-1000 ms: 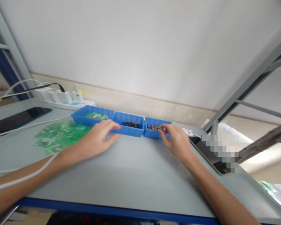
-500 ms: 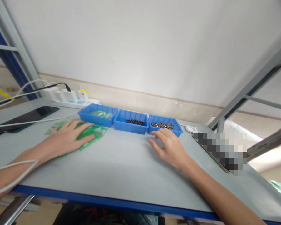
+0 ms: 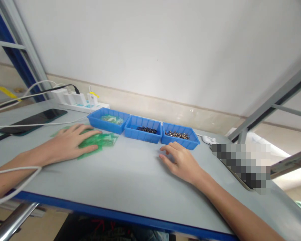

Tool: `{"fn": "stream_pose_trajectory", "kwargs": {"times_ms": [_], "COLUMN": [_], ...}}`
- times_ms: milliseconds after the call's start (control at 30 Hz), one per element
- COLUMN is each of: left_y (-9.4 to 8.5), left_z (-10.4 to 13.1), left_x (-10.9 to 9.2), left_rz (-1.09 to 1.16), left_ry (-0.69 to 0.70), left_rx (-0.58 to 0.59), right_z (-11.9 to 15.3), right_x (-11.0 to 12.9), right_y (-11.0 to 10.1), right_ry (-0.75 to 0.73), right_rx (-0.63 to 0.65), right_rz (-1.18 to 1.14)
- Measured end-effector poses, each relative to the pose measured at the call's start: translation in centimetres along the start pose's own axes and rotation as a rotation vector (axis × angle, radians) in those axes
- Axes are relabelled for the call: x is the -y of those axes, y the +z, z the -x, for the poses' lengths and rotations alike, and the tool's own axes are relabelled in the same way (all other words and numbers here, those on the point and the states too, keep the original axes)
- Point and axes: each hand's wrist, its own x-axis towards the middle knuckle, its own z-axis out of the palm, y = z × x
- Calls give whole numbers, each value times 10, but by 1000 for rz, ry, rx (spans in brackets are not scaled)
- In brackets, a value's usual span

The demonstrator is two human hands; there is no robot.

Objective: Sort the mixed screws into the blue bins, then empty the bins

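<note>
On the left half of the grey table [image 3: 130, 180], the left hand [image 3: 70, 140] lies palm down over a loose pile of green packets [image 3: 107, 140], fingers loosely spread, thumb apart. No pinch visible; whether anything is caught under the palm cannot be told. The right hand [image 3: 182, 162] is just in front of the right blue bin [image 3: 179, 141], fingers curled, thumb apart from the index finger; nothing seen between them.

Bins in a row: the left blue bin [image 3: 106, 125] holds similar packets [image 3: 112, 119], the middle blue bin [image 3: 141, 135] dark small parts [image 3: 148, 129], the right one brassy small parts [image 3: 178, 135].

Step in hand, as judged: handling the pile with the left hand, the right hand waiting. Lifting a single packet would call for thumb and fingertips to close on one edge and part it from its neighbours. A white cable [image 3: 20, 194] loops over the left forearm; possible snag.
</note>
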Motion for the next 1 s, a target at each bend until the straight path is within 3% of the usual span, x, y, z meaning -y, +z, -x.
{"fn": "stream_pose_trajectory", "kwargs": {"times_ms": [100,300,533,633,767,900,1000], "left_y": [1,8,14,18,19,10,10], "left_z": [10,29,28,21,0,-22,-28], "left_x": [-7,-30,-88,-116,-142,-153,-149], "left_rz": [-90,-84,5,45,115,185,222], "left_ry": [98,180,291,334,442,602,606], "left_rx": [98,102,74,88,163,275,288], "right_z": [-1,-4,-3,-6,-19,-36,-40], "right_x": [0,5,16,19,26,39,40], "right_y": [1,-3,3,0,-22,-43,-37], "right_ry": [8,5,-71,-149,-219,-188,-168], "right_rx": [12,67,32,-39,-185,-290,-385], "right_rz": [-9,-27,-89,-88,-75,-123,-104]}}
